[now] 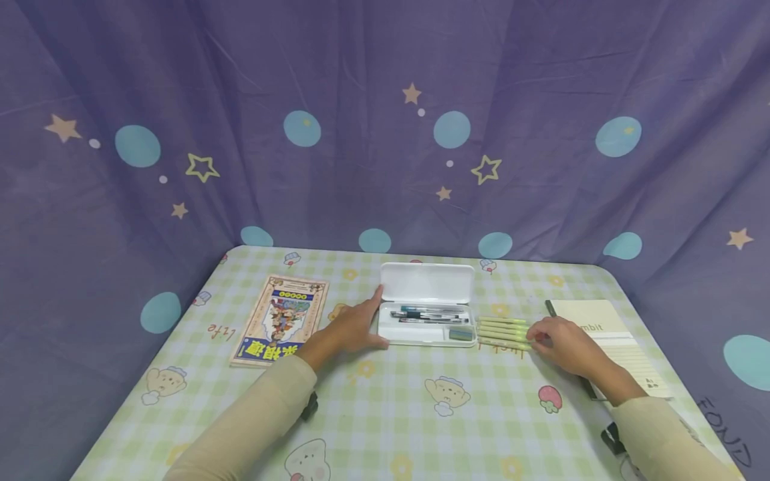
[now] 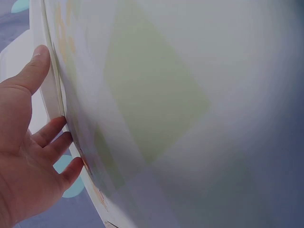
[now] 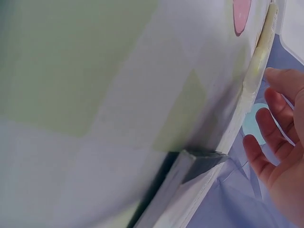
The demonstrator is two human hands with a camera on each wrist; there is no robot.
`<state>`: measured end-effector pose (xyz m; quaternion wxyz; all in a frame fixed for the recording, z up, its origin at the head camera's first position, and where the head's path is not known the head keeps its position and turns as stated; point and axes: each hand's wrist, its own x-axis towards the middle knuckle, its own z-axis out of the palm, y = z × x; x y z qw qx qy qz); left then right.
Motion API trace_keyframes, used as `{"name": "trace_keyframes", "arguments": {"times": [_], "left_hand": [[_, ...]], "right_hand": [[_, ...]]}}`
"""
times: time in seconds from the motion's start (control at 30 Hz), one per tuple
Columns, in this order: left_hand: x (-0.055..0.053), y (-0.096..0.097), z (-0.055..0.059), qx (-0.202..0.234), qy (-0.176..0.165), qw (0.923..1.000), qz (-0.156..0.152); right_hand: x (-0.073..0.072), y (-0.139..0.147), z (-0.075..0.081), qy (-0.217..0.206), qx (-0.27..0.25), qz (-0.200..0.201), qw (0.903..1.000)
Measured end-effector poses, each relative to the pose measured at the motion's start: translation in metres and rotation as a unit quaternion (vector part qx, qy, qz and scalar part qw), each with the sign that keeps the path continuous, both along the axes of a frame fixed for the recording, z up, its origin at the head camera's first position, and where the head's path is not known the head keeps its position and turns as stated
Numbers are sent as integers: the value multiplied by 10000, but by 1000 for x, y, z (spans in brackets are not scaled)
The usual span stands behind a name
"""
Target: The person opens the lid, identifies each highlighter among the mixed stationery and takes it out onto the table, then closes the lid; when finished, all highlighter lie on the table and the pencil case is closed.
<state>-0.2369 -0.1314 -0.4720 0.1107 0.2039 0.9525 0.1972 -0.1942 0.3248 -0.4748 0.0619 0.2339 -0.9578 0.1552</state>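
Note:
An open white pencil case (image 1: 421, 336) lies on the table with its lid raised at the back. Inside it are several pens (image 1: 430, 314) and a small blue-green block (image 1: 461, 333). My left hand (image 1: 355, 326) spreads thumb and fingers along the case's left side, touching it; the left wrist view shows this hand (image 2: 28, 137) from the palm. Right of the case, several slim yellow-green pencil-like sticks (image 1: 502, 329) lie side by side. My right hand (image 1: 565, 344) is at their right ends, fingers bent loosely. In the right wrist view this hand (image 3: 285, 137) shows nothing gripped.
A comic-style book (image 1: 283, 321) lies at the left. At the right, a cream notebook (image 1: 607, 334) with a dark spine edge lies partly under the right forearm. A checked cloth (image 1: 385, 414) covers the table, and a purple curtain (image 1: 361, 80) hangs behind it.

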Motion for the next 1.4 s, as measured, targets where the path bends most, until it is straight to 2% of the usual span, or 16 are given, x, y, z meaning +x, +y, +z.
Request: {"name": "trace_keyframes", "arguments": {"times": [0.23, 0.5, 0.8, 1.07, 1.4], "left_hand": [[0, 1, 2, -34, -38, 10000, 28], [0, 0, 0, 22, -52, 10000, 34], [0, 1, 1, 21, -33, 10000, 23], [0, 1, -1, -18, -34, 10000, -38], [1, 1, 1, 58, -45, 10000, 7]], "right_hand": [[-4, -5, 2, 263, -59, 171, 9995], [-10, -16, 11, 301, -249, 164, 9991], [-23, -35, 15, 110, -427, 151, 9989], [-32, -59, 22, 226, -560, 231, 9979], [-44, -78, 34, -168, -848, 5, 9963]]}}
